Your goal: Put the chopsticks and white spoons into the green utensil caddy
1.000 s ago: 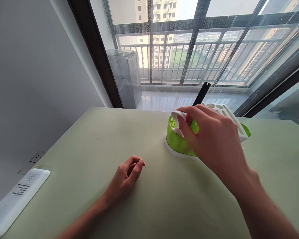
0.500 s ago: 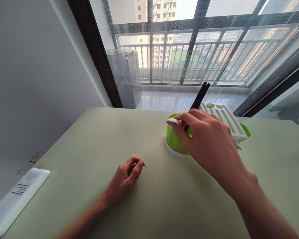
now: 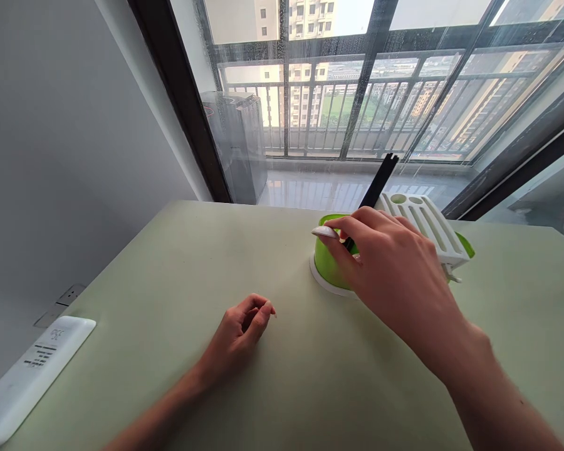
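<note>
My right hand [image 3: 395,263] is closed in a pinch on a white spoon [image 3: 324,232] at the left rim of a green utensil holder [image 3: 329,266]. Only the spoon's pale, rounded end shows; my fingers hide the rest. Black chopsticks [image 3: 380,178] lean up out of the holder, just behind my knuckles. On the holder's right part sits a white slotted rack [image 3: 432,225] with round holes, partly covered by my hand. Well to the left, my left hand [image 3: 242,326] rests on the table, its fingers curled and thumb against the index finger, with nothing visible in it.
A long white device [image 3: 37,376] with a number display lies along the table's left edge. The pale green table [image 3: 207,250] reaches back to a glass door and balcony railing [image 3: 329,106]. A wall socket [image 3: 70,294] is at the left.
The spoon's white end has tilted flatter and shifted slightly left in my right hand's fingers. My left hand and the utensil holder stay in place.
</note>
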### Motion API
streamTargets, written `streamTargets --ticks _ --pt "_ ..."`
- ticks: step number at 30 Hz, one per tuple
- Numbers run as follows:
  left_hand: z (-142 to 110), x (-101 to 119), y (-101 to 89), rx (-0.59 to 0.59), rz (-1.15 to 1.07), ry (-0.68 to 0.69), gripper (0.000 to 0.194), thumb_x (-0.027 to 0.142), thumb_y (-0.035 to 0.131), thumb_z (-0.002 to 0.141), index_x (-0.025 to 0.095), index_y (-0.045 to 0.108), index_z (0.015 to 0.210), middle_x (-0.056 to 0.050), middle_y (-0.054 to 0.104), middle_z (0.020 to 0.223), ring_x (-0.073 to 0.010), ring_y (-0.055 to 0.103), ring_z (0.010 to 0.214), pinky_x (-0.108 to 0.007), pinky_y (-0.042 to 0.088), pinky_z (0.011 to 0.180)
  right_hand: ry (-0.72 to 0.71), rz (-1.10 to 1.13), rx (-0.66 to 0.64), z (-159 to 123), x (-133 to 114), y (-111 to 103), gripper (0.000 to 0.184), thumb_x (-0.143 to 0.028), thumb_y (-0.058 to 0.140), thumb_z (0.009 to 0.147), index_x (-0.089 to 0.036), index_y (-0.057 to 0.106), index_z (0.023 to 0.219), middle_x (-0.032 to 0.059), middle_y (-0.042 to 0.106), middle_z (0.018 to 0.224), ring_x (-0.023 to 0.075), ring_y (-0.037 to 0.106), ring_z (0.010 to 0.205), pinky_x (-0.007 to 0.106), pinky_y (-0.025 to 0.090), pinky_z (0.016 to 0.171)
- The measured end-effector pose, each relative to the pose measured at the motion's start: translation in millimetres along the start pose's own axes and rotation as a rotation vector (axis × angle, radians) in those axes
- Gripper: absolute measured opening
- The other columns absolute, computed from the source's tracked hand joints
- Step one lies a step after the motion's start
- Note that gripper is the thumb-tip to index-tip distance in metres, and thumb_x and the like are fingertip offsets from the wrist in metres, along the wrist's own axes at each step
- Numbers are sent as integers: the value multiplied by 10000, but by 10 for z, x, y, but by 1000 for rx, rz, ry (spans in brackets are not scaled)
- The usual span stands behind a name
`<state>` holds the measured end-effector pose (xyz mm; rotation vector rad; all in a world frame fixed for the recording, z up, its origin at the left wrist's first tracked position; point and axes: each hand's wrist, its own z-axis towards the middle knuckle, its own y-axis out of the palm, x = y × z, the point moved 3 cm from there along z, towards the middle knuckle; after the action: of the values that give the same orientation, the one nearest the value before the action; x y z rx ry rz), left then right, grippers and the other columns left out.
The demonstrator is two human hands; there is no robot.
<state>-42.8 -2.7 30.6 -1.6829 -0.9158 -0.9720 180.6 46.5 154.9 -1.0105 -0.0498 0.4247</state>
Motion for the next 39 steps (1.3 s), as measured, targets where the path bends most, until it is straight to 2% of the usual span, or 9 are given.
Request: streamTargets --ticks 16,27,39 --pt "-8 62 13 9 40 29 386 547 467 987 196 592 885 72 292 615 -100 247 543 -233 212 486 14 -57 -86 -7 -28 37 285 -382 507 1014 -225 737 1075 90 726 1058 283 650 920 404 442 771" --pt "5 12 28 -8 98 51 380 531 463 996 191 584 879 70 350 613 -95 289 547 -222 245 492 7 -55 -171 2 -39 41 299 -297 481 1015 -216 718 1179 104 700 1132 260 650 959 454 469 898" --pt "8 8 21 -8 104 71 366 513 473 998 189 590 875 69 348 610 -91 291 547 -213 245 486 -7 -64 -181 -9 -31 45 317 -309 468 1015 -224 708 1203 96 684 1179 252 649 958 447 469 902"
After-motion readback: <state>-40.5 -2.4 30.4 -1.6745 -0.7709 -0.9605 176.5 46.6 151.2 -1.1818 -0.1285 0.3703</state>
